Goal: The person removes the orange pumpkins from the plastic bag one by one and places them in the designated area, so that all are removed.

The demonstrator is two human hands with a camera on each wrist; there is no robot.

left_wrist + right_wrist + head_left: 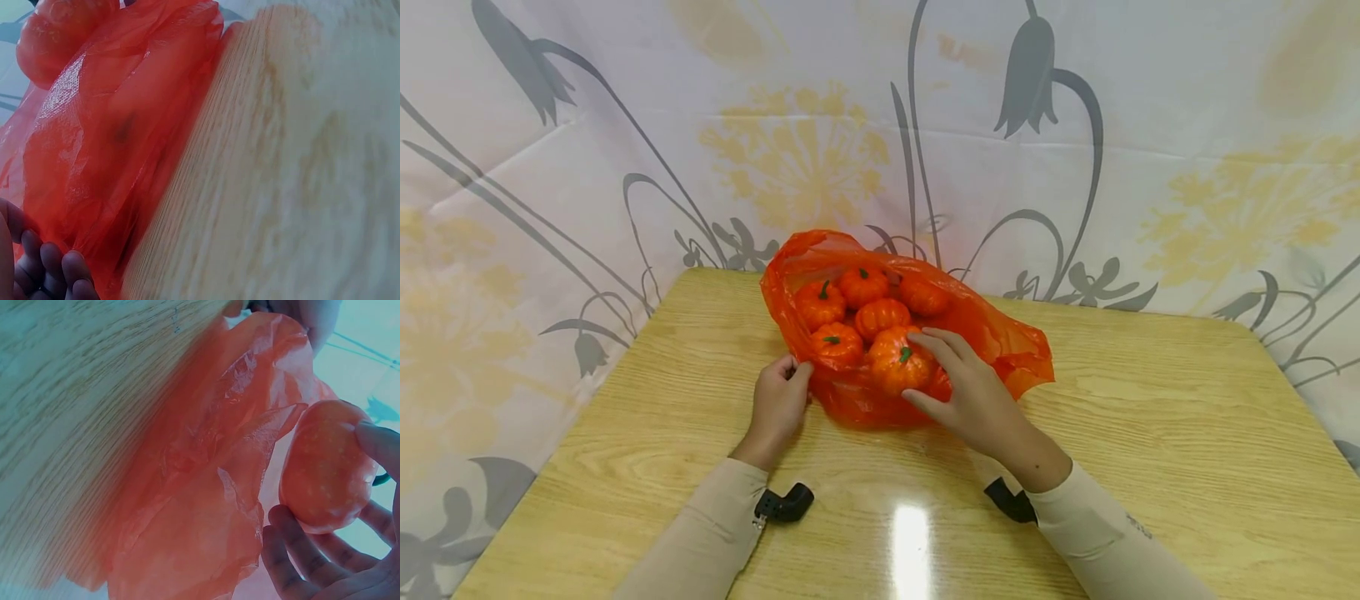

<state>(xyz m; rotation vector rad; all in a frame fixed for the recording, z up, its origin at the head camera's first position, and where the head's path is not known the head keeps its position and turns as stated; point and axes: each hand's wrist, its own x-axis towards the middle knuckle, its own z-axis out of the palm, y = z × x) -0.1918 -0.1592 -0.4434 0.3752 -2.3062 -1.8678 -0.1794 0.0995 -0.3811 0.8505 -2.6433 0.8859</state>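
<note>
A: Beige fabric sleeves (692, 533) lie nearest us; and the hands?

B: We see the left hand (778, 402) pinching the rim of a thin red-orange plastic bag (853, 406), the right hand (976, 402) widely curved, gripping a glossy orange ribbed pumpkin (889, 367) at the near rim.

A: Beyond?

B: More orange pumpkins (880, 318) inside the bag, then a white flower-printed backdrop (865, 167).

Pale wood-grained surface (1150, 417): lower frame, before the white floral-patterned backdrop (820, 100).
Translucent red plastic bag (1000, 333): on the surface, centre of the frame.
Round ribbed orange pumpkins (882, 318): five visible in the bag's mouth, toward its left.
Green-stemmed ribbed orange pumpkin (895, 367): before these five, at the bag's near rim.
Bare left grip (778, 400): at the bag's near left edge.
Bare right grip (973, 396): at the front pumpkin's right.
</note>
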